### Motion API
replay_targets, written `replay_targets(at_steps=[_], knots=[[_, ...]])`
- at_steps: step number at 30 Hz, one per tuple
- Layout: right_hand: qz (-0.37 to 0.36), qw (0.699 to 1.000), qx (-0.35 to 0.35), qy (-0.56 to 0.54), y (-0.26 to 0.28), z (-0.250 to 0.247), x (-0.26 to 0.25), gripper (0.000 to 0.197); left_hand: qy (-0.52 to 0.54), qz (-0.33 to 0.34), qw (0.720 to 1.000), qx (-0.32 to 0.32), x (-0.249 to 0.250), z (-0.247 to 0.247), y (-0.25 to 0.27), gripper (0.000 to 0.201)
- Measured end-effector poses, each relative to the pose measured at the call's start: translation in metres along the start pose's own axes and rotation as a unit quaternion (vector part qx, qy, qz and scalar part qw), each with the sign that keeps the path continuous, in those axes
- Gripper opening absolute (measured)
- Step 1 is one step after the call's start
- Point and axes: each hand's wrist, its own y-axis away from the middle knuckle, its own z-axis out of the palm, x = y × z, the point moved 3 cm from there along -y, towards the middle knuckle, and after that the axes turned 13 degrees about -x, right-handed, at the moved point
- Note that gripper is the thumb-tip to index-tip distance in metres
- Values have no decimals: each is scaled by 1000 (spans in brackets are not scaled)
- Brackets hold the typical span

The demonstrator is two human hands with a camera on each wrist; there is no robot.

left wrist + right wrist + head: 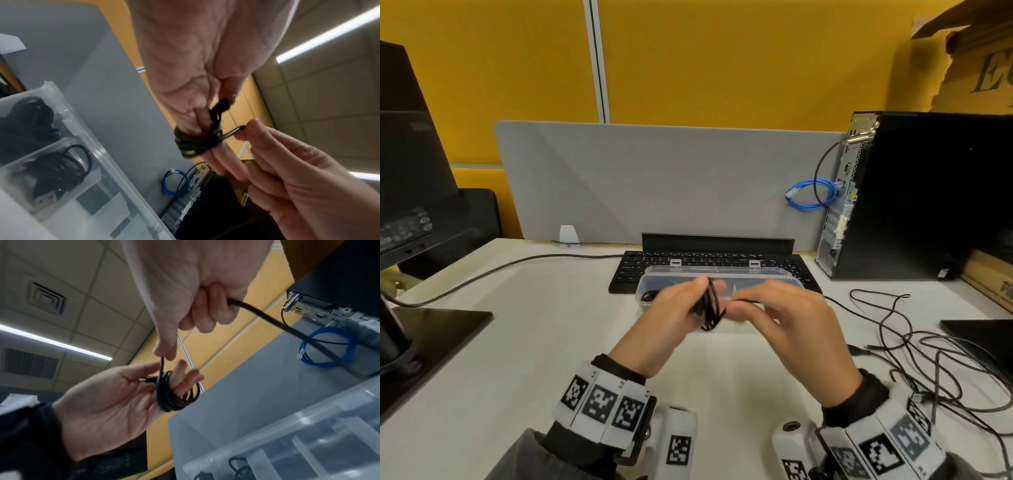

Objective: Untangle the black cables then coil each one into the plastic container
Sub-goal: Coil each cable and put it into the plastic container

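1. The left hand (674, 318) serves as a spool: a black cable (710, 305) is wound round its straight fingers, likely to keep the loops even.
2. The right hand (794, 315) pinches the cable's free end, feeding it on, above the plastic container (796, 282) on the desk (544, 342).
3. Only the left wrist view shows coiled cables (59, 168) already lying in the container's compartments; only the head view shows loose cables (928, 359) waiting at right.

A right hand (197, 293) is pinching a black cable (174, 395) looped around the straight fingers of a left hand (115, 402), above what is apparently a clear plastic container (287, 443).
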Motion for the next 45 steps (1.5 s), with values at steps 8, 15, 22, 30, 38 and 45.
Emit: replay_targets(at_steps=[8, 15, 22, 30, 38, 45], knots=[[142, 957, -191, -164, -1, 13, 21, 20, 124, 62, 987, -83, 10, 16, 6, 38], [80, 918, -380, -82, 7, 15, -8, 31, 78, 106, 987, 93, 7, -21, 0, 44], [39, 994, -97, -35, -23, -27, -7, 30, -141, -14, 979, -149, 0, 9, 7, 38], [257, 944, -207, 7, 8, -65, 85, 43, 280, 236, 916, 166, 27, -50, 20, 37], [402, 874, -205, 183, 43, -81, 129, 40, 310, 258, 875, 267, 22, -62, 22, 26], [196, 952, -236, 18, 0, -26, 26, 68, 130, 121, 983, 55, 15, -12, 9, 38]])
